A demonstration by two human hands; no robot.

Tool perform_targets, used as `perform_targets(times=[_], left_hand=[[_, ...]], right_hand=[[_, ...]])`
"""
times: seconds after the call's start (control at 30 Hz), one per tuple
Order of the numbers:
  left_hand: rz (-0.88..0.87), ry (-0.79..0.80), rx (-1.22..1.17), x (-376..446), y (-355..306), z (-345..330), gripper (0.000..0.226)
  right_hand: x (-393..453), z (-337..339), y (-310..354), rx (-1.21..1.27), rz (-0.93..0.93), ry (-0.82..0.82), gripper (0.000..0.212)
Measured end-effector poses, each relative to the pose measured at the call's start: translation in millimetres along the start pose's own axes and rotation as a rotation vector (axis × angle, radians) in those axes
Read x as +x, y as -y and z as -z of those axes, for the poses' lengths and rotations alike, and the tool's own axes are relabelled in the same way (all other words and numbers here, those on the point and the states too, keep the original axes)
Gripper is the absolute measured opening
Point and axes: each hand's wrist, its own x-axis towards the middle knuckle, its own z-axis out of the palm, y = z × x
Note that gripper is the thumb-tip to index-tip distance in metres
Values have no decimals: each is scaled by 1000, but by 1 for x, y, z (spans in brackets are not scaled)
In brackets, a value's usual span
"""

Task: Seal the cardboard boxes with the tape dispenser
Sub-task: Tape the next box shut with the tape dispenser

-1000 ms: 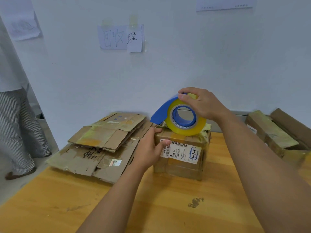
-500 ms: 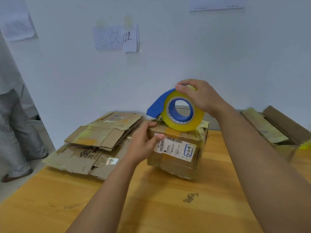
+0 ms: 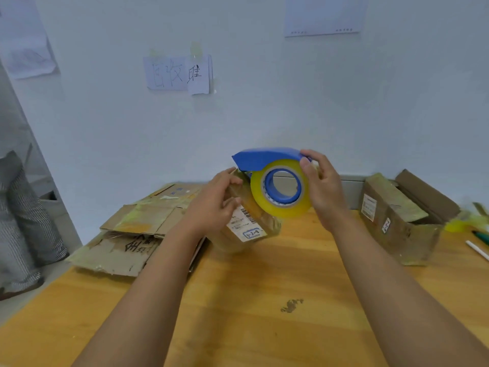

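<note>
A small cardboard box [image 3: 254, 229] with a white shipping label sits tilted on the wooden table [image 3: 251, 300], blurred. My left hand [image 3: 214, 205] grips its upper left corner. My right hand [image 3: 321, 188] holds a blue tape dispenser [image 3: 267, 158] with a yellowish roll of clear tape [image 3: 283, 189] just above and in front of the box. Part of the box is hidden behind the roll and my left hand.
Flattened cardboard sheets [image 3: 137, 229] lie stacked at the left of the table. Another taped box [image 3: 397, 221] stands at the right, with a pen and tape scraps [image 3: 476, 234] beyond it. A person's striped trousers [image 3: 23, 215] show at far left. The white wall is close behind.
My right hand has rotated the dispenser so its blue guard now points up and left, and moved it slightly forward. My left hand has tipped the box, which now stands tilted.
</note>
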Motion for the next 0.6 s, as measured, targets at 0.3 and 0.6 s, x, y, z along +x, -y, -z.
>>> perform_targets(times=[0.3,0.6], left_hand=[[46,-33,125,1,9,-59,23],[-25,108,293,7,-3,-88,57]], right_hand=[[-40,27,-41,85,-131,-44,19],[-75,49,-69,181,-224,-79,42]])
